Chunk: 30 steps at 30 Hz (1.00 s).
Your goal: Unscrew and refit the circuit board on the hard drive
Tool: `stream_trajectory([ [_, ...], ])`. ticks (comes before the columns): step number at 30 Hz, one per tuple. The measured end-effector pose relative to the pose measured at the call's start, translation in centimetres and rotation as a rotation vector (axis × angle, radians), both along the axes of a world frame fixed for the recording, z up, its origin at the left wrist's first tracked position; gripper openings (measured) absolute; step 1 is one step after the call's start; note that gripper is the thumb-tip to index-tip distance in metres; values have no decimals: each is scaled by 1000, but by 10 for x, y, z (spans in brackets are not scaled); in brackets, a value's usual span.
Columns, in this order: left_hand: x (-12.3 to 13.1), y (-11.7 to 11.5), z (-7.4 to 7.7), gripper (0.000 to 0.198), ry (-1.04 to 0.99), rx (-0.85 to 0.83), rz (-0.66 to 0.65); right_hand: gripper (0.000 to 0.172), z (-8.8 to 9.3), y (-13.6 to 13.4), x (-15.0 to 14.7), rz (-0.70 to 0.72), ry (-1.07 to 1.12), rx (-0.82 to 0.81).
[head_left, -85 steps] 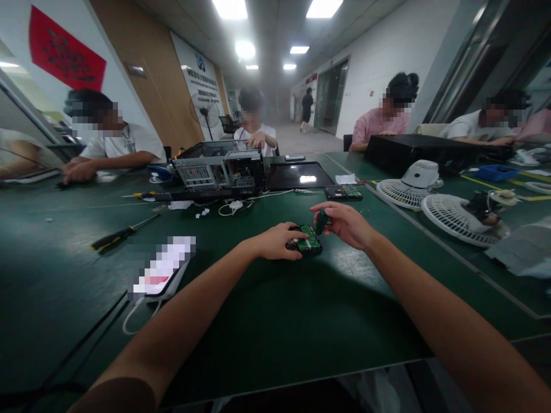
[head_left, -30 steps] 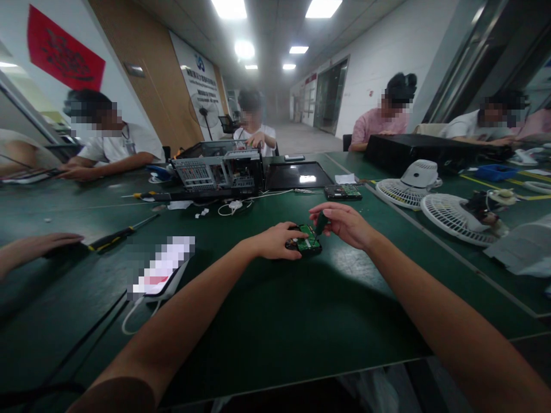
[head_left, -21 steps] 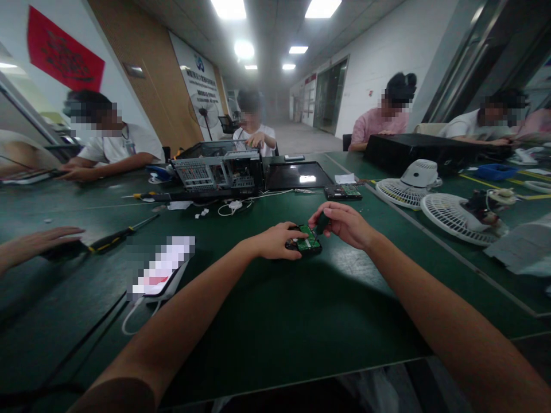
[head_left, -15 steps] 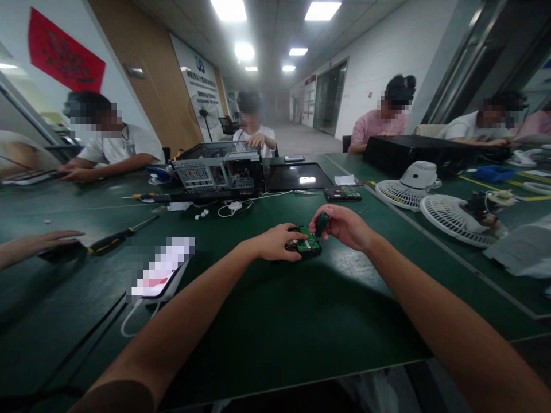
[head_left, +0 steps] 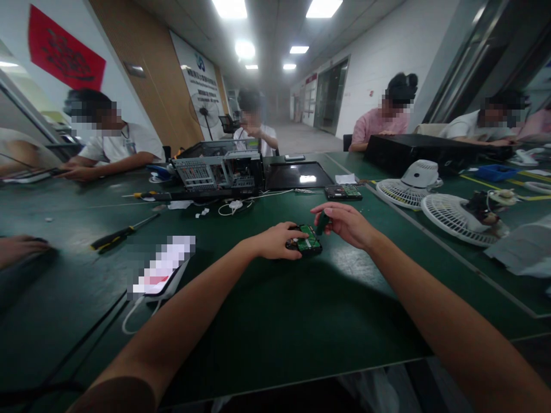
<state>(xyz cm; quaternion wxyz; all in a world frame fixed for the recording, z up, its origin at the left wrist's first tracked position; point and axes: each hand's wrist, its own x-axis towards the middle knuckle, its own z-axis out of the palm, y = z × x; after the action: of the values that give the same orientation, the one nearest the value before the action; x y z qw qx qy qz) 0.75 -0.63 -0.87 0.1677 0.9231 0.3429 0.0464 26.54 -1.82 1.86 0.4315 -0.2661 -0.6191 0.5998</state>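
Note:
A hard drive [head_left: 309,245] with its green circuit board facing up lies on the dark green table in front of me. My left hand [head_left: 278,241] grips its left side, thumb at the near edge and fingers over the far edge and board. My right hand [head_left: 346,223] pinches the dark handle of a small screwdriver [head_left: 322,222] between thumb and fingers. The screwdriver stands nearly upright over the drive's right side; its tip is too small to tell whether it touches.
A phone [head_left: 163,267] on a charging cable lies left of my forearm, with a yellow-black screwdriver [head_left: 112,238] beyond it. Farther back are an open computer case [head_left: 215,172], a flat black panel [head_left: 297,175] and another hard drive [head_left: 343,193]. Fan parts [head_left: 407,186] lie right. Co-workers sit around.
My right hand has shifted slightly on the screwdriver, its fingers extending a little. At the left, a co-worker's hand with a dark object has drawn back. The co-worker opposite has raised a hand.

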Motion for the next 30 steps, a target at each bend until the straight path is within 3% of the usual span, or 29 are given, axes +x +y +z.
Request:
stream_trajectory([
  [7,0,1,-1,73,-4,4,-9,17,1,-2,-1,51,31,-23],
  [20,-1,3,-3,72,-9,-1,-5,27,1,2,0,17,8,-5],
  [25,0,1,-2,72,-1,9,-10,17,0,1,-1,-63,17,11],
  [30,0,1,0,73,6,6,-10,15,-1,0,-2,5,49,-28],
])
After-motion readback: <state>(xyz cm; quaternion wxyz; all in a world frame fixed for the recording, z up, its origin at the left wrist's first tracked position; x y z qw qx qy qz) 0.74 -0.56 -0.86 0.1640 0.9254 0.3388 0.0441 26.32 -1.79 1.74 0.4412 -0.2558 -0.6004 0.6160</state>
